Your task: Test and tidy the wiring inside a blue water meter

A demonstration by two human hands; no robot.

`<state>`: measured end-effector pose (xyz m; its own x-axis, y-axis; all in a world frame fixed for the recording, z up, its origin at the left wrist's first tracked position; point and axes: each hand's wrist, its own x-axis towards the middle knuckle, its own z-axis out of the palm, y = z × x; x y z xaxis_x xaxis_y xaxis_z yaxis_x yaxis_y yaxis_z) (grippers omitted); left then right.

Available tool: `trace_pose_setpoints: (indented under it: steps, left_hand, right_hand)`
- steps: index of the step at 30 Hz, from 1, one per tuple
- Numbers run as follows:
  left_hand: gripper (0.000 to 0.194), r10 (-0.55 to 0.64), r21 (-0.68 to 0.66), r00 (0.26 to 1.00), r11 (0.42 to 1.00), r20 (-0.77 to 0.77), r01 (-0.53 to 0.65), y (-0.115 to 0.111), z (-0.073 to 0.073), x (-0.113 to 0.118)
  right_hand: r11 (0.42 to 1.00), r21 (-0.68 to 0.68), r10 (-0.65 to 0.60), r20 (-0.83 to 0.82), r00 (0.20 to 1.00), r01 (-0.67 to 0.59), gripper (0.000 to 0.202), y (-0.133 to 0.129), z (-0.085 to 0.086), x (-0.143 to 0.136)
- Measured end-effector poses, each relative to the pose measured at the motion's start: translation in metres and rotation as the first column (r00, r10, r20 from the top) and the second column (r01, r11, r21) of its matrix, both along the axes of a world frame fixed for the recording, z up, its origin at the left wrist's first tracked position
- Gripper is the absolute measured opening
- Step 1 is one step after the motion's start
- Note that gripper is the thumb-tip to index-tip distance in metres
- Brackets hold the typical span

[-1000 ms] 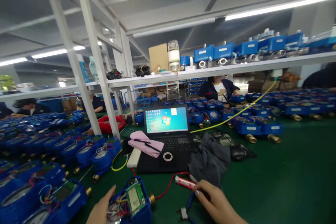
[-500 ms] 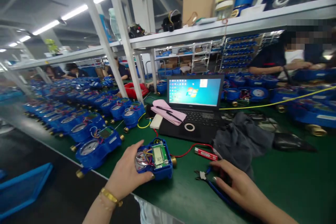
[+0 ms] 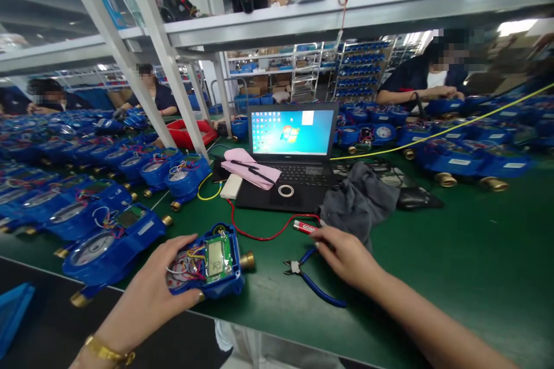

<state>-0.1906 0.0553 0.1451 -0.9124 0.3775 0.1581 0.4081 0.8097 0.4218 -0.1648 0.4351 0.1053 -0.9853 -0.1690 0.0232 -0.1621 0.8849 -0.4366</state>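
Where table (image 3: 433, 253) edge nears camera: left hand (image 3: 149, 294) clasped round blue meter (image 3: 212, 268), cover off, green board and coloured wires exposed, brass fitting toward right. Right hand (image 3: 346, 256) fingertips pinching red battery (image 3: 306, 227), red wire (image 3: 255, 234) trailing from it. Blue-handled pliers (image 3: 309, 279) just beside, lying flat. Beyond: grey cloth (image 3: 359, 202), open laptop (image 3: 292, 155), pink pouch (image 3: 249, 167). Rows of blue meters (image 3: 108, 184) at left.

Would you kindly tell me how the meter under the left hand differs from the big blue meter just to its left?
The held meter shows a green circuit board and loose coloured wires on top; the neighbouring meter shows a round glass dial. The left hand grips the held meter, while the neighbouring meter lies untouched. Both have blue housings and brass fittings and sit on the green table.
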Motion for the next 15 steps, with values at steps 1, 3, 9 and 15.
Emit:
trace_pose_setpoints:
  steps: [1, 3, 9, 15]
  left_hand:
    - [0.067, 0.004, -0.002, 1.0, 1.0, 0.002, -0.004, 0.001, 0.001, 0.0]
    - [0.066, 0.015, 0.002, 1.0, 1.0, 0.01, -0.015, 0.005, 0.005, 0.001]
    - [0.071, 0.015, 0.07, 0.999, 0.997, 0.033, -0.017, 0.018, 0.012, 0.01]
    - [0.074, 0.06, 0.104, 0.997, 0.993, 0.045, -0.064, 0.029, 0.01, 0.019]
  right_hand:
    - [0.995, 0.078, -0.067, 0.01, 0.998, 0.066, 0.028, 0.005, 0.005, -0.008]
    - [0.971, 0.193, -0.151, 0.036, 0.988, 0.141, 0.027, 0.013, 0.012, -0.023]
    - [0.913, 0.379, -0.205, 0.113, 0.972, 0.148, 0.021, 0.022, 0.007, -0.046]
    - [0.929, 0.328, -0.225, 0.134, 0.965, 0.172, 0.008, 0.033, 0.013, -0.053]
